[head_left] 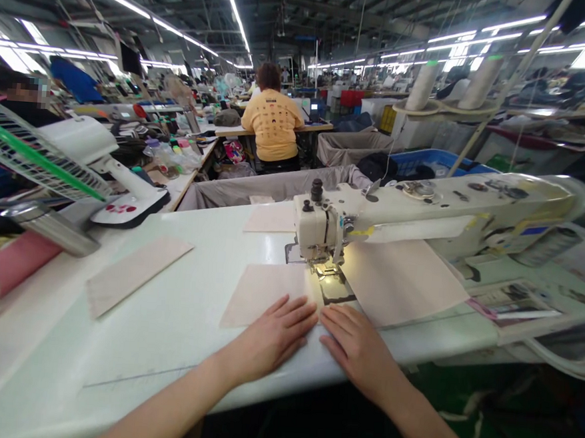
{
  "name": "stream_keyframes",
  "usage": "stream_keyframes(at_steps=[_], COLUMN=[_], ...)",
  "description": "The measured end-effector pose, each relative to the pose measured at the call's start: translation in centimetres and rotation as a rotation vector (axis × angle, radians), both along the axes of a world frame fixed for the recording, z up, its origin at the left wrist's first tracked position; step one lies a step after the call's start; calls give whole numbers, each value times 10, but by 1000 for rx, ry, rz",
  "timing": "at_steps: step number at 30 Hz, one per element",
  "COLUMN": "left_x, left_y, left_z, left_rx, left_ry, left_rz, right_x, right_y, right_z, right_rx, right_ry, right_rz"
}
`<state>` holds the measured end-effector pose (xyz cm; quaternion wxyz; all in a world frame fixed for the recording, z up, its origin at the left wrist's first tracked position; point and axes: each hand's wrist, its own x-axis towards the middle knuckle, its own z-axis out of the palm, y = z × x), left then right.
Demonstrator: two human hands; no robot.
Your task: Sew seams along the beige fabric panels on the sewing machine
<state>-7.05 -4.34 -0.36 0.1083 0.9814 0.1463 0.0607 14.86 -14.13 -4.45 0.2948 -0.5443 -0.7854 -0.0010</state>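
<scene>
My left hand (280, 333) lies with its fingers stretched out on the near right part of a beige fabric piece (260, 293). Fingers extended, my right hand (358, 347) rests beside it, its fingertips at the fabric's right edge, just in front of the needle plate. Neither hand is wrapped around anything. The fabric's right edge runs up to the lit presser foot (327, 271) of a white sewing machine (373, 218). What lies under my fingers is hidden. A larger beige panel (403, 280) lies under the machine's arm, to the right of the needle.
Another beige strip (135, 278) lies on the table's left, and one more piece (270, 219) is behind the machine head. A fan (77, 144) and steel flask (51, 227) stand at left. Thread cones (422, 86) rise behind. A person in yellow (272, 124) sits ahead.
</scene>
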Motion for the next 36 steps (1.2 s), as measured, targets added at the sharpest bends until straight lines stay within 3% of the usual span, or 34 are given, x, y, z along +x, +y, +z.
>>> stream_keyframes(at_steps=[8,13,20,24,30,36], left_x=[8,13,20,21,20,27], left_y=[47,73,101,105,100,68], left_z=[-5,-7,-5,-3,-2,-11], left_rx=[-23,-41,-50,-49,3,203], left_ry=[-9,-61,-78,-90,-55,-82], left_rz=[34,29,21,26,38,339], right_x=[-3,-7,-11,0,38,51], right_y=[45,67,68,48,43,57], right_z=[14,17,10,16,29,31], right_rx=[-36,-48,30,172,115,31], right_ry=[-27,-54,-40,55,-44,-34], right_rz=[-40,-151,-192,-206,-526,-466])
